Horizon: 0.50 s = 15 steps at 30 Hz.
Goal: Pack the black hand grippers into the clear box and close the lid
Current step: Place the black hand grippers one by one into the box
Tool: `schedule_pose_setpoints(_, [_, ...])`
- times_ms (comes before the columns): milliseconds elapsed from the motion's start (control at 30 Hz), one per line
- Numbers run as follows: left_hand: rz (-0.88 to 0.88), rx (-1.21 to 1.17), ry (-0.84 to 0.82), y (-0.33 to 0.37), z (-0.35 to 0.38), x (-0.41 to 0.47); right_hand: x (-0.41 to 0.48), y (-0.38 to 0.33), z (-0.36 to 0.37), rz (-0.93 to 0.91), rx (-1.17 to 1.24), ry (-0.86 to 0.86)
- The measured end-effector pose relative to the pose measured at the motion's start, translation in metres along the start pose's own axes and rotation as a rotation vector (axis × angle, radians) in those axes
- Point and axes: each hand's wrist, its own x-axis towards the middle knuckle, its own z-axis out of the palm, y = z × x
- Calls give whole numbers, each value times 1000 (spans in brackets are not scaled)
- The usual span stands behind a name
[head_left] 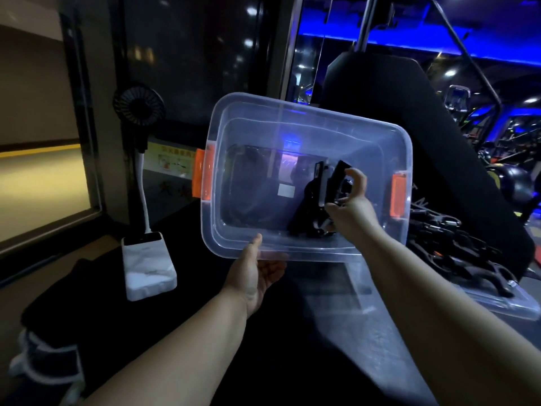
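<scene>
A clear box (292, 133) with orange latches is tilted up toward me, its open mouth facing the camera. My left hand (257, 273) grips its near rim from below. My right hand (349, 200) reaches inside the box and is closed on a black hand gripper (330, 180). Another black hand gripper (304, 218) lies in the box's lower right corner beneath it. A pile of several more black hand grippers (456, 247) lies to the right, on the clear lid (497, 303).
A small black fan (139, 108) on a white neck rises from a marble-patterned power bank (147, 263) at left. A black padded seat back (409, 112) stands behind the box. Dark cloth (52, 317) lies at lower left.
</scene>
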Motion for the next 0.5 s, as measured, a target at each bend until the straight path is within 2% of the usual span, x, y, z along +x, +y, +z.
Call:
schedule_pose_setpoints(233, [11, 30, 17, 1, 1, 0, 39, 5, 52, 78, -242, -153])
schedule_pose_setpoints(400, [19, 46, -28, 0, -3, 0, 60, 16, 67, 116, -362, -181])
schedule_pose_setpoints(500, [13, 45, -37, -1, -4, 2, 66, 20, 72, 67, -551, -193])
